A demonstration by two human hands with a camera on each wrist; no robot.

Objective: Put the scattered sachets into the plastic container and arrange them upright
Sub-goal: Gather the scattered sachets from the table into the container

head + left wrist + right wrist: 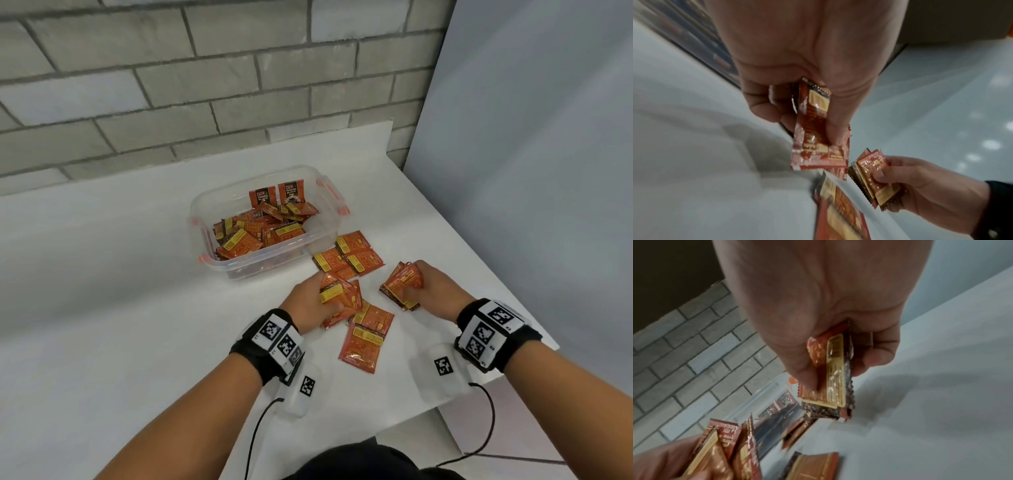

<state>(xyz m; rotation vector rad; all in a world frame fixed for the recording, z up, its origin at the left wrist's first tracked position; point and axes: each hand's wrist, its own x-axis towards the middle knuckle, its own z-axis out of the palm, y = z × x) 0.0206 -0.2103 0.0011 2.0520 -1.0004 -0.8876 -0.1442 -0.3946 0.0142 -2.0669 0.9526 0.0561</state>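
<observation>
Gripping a fanned bundle of sachets (pixel 403 286) in the right hand (pixel 433 291) and a second bundle (pixel 337 294) in the left hand (pixel 308 301), each grip curled tight round its stack, just above the white desk (pixel 120 308). Sitting beyond both hands and to their left: the plastic container (pixel 205 212), already part-filled, most sachets lying flat, two upright at its far wall. Likely nearer for the left hand; loose sachets (pixel 368 337) lying on the desk on the hands' side of the container.
</observation>
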